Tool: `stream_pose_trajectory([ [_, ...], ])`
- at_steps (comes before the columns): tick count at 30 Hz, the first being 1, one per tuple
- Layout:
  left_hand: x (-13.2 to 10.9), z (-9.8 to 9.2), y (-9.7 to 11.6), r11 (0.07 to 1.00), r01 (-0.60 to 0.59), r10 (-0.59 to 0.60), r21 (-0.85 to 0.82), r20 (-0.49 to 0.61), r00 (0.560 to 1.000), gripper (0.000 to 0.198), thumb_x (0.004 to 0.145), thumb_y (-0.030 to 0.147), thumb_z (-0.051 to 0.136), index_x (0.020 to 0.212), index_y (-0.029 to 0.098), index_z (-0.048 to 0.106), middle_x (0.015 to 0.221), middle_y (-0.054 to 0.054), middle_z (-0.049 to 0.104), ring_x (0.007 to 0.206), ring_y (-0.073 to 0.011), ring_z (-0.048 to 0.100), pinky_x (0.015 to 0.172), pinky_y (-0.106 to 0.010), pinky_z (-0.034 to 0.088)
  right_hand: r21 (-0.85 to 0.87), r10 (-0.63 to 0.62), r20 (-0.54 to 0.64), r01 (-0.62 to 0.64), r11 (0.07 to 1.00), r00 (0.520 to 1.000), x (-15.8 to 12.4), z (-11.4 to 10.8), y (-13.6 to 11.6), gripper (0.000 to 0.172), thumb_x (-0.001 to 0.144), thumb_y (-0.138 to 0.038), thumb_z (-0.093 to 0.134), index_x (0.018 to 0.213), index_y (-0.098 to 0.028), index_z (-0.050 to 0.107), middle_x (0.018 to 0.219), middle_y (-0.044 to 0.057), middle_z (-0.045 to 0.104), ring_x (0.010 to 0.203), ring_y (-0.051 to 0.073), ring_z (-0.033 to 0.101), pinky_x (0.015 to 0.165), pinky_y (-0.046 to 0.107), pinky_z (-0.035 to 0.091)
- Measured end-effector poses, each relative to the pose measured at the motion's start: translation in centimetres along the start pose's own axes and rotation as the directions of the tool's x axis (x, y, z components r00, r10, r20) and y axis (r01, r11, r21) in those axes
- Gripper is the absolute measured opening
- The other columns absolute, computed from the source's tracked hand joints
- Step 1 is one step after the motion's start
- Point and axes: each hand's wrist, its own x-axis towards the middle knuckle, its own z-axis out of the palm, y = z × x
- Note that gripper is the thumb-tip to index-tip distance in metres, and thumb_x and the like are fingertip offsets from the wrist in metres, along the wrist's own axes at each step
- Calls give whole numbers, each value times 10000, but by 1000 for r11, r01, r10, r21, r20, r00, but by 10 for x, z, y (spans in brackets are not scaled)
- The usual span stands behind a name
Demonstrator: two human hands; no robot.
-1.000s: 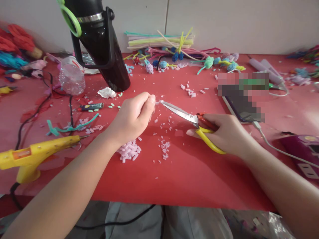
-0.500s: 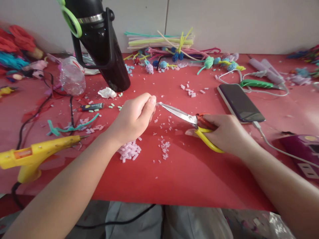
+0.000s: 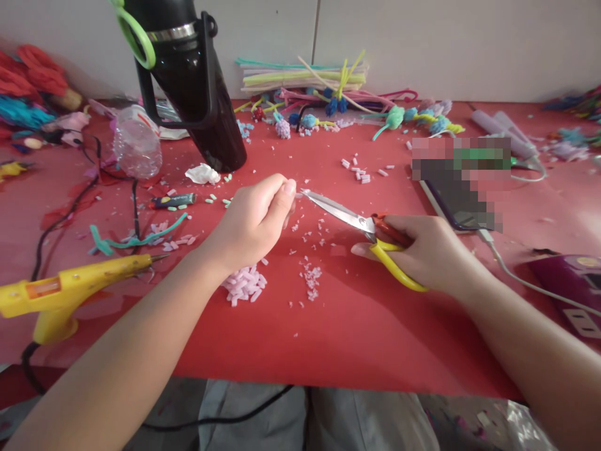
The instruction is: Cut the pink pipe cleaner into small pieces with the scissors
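My left hand (image 3: 260,216) is closed in a pinch above the red table (image 3: 328,338); the small thing between its fingertips is too small to make out. Scissors (image 3: 345,215) with a yellow and a red handle are held in my right hand (image 3: 422,250), their blades nearly together and the tips just right of my left fingertips. Below my left wrist lies a pile of short lilac pieces (image 3: 245,285). Finer lilac scraps (image 3: 312,279) are scattered on the table under the blades.
A yellow glue gun (image 3: 79,285) lies at left, a tall black bottle (image 3: 188,81) behind my left hand. Pipe cleaners (image 3: 300,78) line the wall. A partly blurred phone (image 3: 446,194) with a cable and a purple power strip (image 3: 573,282) are at right.
The scissors and my right hand have shifted slightly to the right, leaving a small gap from my left fingertips. My left hand has hardly moved.
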Motion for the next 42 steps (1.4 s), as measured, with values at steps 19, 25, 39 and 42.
stream_pose_trajectory([
  [19, 1, -2, 3, 1000, -7, 7, 27, -12, 1000, 390, 1050, 331, 354, 693, 200, 444, 611, 10, 499, 569, -112, 496, 577, -282, 391, -35, 11, -3, -11, 999, 1000, -1, -1, -1, 658, 646, -756, 674, 576, -235, 278, 617, -45, 194, 581, 113, 198, 477, 276, 189],
  [25, 1, -2, 2, 999, -18, 18, 39, -11, 1000, 389, 1050, 331, 357, 694, 200, 443, 609, 9, 502, 566, -113, 494, 569, -282, 395, -28, 20, 4, -19, 999, 1000, -1, -1, -3, 658, 635, -771, 666, 576, -234, 291, 622, -45, 197, 589, 116, 197, 478, 270, 196],
  [39, 0, 0, 1, 1000, -6, 6, 9, 6, 1000, 416, 1054, 402, 348, 702, 202, 448, 603, 11, 508, 551, -116, 497, 545, -294, 379, -21, 42, -4, -42, 999, 999, 1, 1, -1, 634, 619, -707, 710, 582, -217, 308, 618, -52, 202, 599, 111, 202, 482, 257, 196],
  [42, 0, 0, 0, 1000, -7, 7, 9, 3, 1000, 418, 1054, 406, 349, 703, 202, 446, 609, 11, 509, 550, -115, 492, 550, -296, 378, -7, 69, -11, -69, 998, 998, 1, 1, 1, 604, 620, -670, 724, 586, -219, 324, 614, -55, 206, 597, 111, 209, 483, 255, 197],
])
